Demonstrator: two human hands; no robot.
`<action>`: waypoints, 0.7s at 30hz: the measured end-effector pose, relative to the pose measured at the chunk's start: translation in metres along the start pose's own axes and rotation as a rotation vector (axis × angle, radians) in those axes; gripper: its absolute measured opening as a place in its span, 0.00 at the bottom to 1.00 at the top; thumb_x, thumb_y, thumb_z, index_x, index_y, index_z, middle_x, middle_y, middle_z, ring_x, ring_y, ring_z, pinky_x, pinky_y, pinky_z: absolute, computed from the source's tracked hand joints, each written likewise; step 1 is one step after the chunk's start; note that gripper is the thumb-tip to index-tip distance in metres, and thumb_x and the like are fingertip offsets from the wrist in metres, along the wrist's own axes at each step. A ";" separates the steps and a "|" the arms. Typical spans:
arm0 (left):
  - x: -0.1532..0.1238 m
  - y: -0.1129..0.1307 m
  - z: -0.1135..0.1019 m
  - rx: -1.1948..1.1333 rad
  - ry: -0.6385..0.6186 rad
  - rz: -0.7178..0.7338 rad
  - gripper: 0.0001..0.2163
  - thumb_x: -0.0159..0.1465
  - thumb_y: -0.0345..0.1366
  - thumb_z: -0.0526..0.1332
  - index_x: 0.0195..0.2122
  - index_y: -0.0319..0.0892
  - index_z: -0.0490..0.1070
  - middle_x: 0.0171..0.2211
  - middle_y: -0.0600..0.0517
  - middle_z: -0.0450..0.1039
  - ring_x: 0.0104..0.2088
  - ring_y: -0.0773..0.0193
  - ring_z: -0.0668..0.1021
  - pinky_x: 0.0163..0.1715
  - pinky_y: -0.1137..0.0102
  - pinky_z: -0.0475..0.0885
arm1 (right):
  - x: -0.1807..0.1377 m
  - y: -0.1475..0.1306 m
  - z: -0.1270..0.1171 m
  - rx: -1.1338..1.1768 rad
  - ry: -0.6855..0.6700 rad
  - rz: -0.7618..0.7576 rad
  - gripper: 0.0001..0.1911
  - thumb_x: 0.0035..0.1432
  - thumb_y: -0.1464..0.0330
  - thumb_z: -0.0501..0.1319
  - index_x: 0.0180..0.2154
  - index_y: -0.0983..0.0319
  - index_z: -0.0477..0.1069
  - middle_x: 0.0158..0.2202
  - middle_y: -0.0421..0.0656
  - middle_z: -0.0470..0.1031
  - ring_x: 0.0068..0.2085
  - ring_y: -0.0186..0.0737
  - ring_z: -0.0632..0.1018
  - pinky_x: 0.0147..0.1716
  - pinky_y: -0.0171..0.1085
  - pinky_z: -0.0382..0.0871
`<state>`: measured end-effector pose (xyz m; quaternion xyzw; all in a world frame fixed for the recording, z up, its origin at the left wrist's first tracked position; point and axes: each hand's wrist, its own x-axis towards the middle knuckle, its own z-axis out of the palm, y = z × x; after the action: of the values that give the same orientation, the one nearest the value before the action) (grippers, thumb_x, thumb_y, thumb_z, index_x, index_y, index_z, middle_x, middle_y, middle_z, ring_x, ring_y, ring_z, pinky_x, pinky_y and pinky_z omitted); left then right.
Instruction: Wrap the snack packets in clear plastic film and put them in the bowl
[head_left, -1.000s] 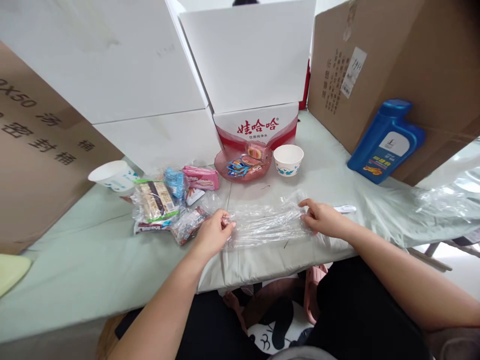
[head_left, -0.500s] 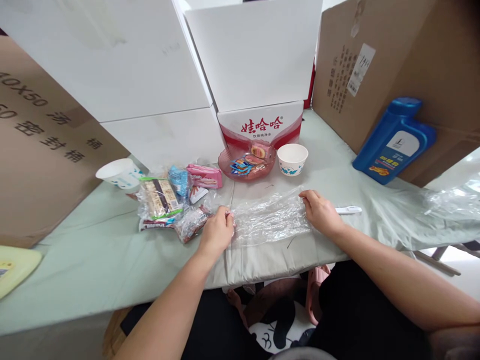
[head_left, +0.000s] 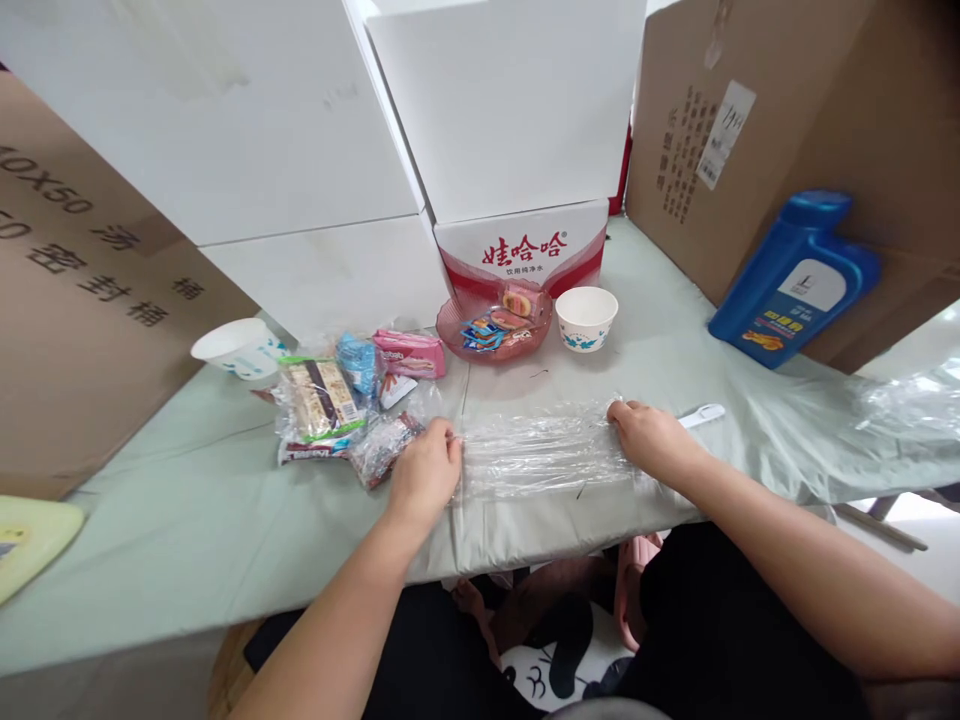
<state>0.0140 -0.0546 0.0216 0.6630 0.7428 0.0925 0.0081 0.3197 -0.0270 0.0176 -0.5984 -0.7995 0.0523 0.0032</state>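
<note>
A clear plastic bag [head_left: 538,455] lies flat on the pale green tablecloth [head_left: 225,520] near the front edge. My left hand [head_left: 426,475] pinches its left end and my right hand [head_left: 651,437] grips its right end, so the bag is stretched between them. Just left of my left hand lies a pile of wrapped snacks [head_left: 337,405] in clear and coloured packets. A white pen-like stick [head_left: 703,413] lies just beyond my right hand.
A pink glass dish of sweets [head_left: 496,328] and a white paper bowl [head_left: 586,318] stand behind the bag. A paper cup [head_left: 231,349] stands at left, a blue bottle [head_left: 795,279] at right. White and brown cartons [head_left: 510,120] wall the back.
The bag was lifted and puffed half a second ago; now both hands have pressed it down flat and pulled it taut on the cloth. My right hand has slid slightly nearer.
</note>
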 end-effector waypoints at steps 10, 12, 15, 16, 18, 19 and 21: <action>-0.034 0.040 0.015 -0.195 0.030 0.879 0.10 0.67 0.30 0.52 0.42 0.43 0.72 0.42 0.47 0.73 0.47 0.55 0.73 0.48 0.60 0.71 | -0.006 -0.004 -0.010 0.100 0.225 0.030 0.13 0.66 0.67 0.47 0.44 0.60 0.69 0.40 0.48 0.78 0.36 0.47 0.79 0.33 0.39 0.65; -0.036 0.047 0.020 -0.177 -0.028 0.923 0.13 0.65 0.27 0.51 0.45 0.42 0.72 0.45 0.45 0.73 0.50 0.54 0.72 0.50 0.59 0.70 | -0.005 -0.003 -0.010 0.235 0.346 0.006 0.13 0.66 0.68 0.47 0.44 0.60 0.69 0.42 0.48 0.78 0.37 0.45 0.79 0.35 0.39 0.67; -0.035 0.050 0.022 -0.183 -0.048 0.904 0.14 0.64 0.26 0.52 0.46 0.41 0.72 0.47 0.44 0.72 0.53 0.53 0.70 0.53 0.56 0.68 | 0.003 0.001 -0.006 0.470 0.413 -0.018 0.12 0.64 0.69 0.48 0.44 0.61 0.68 0.37 0.45 0.78 0.34 0.40 0.78 0.39 0.37 0.68; -0.035 0.049 0.023 -0.185 -0.050 0.898 0.14 0.64 0.26 0.52 0.47 0.41 0.72 0.49 0.44 0.71 0.55 0.52 0.69 0.56 0.55 0.67 | 0.007 0.003 -0.003 0.519 0.406 -0.012 0.12 0.64 0.70 0.49 0.44 0.61 0.68 0.36 0.44 0.78 0.33 0.39 0.78 0.39 0.37 0.68; -0.034 0.046 0.024 -0.177 -0.057 0.883 0.15 0.64 0.27 0.52 0.49 0.42 0.71 0.55 0.44 0.68 0.60 0.51 0.65 0.60 0.52 0.61 | 0.016 0.006 0.003 0.536 0.383 0.007 0.11 0.63 0.71 0.50 0.43 0.60 0.69 0.35 0.43 0.77 0.34 0.39 0.78 0.40 0.37 0.68; -0.034 0.045 0.025 -0.168 -0.062 0.865 0.16 0.64 0.28 0.52 0.52 0.43 0.70 0.58 0.44 0.66 0.62 0.51 0.62 0.62 0.50 0.58 | 0.021 0.006 0.006 0.512 0.368 0.015 0.11 0.62 0.71 0.50 0.42 0.60 0.70 0.36 0.44 0.77 0.36 0.40 0.78 0.40 0.37 0.68; -0.035 0.043 0.027 -0.139 -0.074 0.789 0.19 0.65 0.31 0.52 0.57 0.43 0.66 0.62 0.43 0.61 0.65 0.47 0.57 0.63 0.46 0.54 | 0.028 0.006 0.012 0.444 0.332 0.024 0.10 0.61 0.72 0.52 0.40 0.61 0.71 0.38 0.47 0.77 0.40 0.42 0.77 0.42 0.37 0.67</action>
<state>0.0638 -0.0810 -0.0027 0.8981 0.4223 0.1146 0.0436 0.3163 0.0003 0.0033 -0.5929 -0.7499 0.1275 0.2644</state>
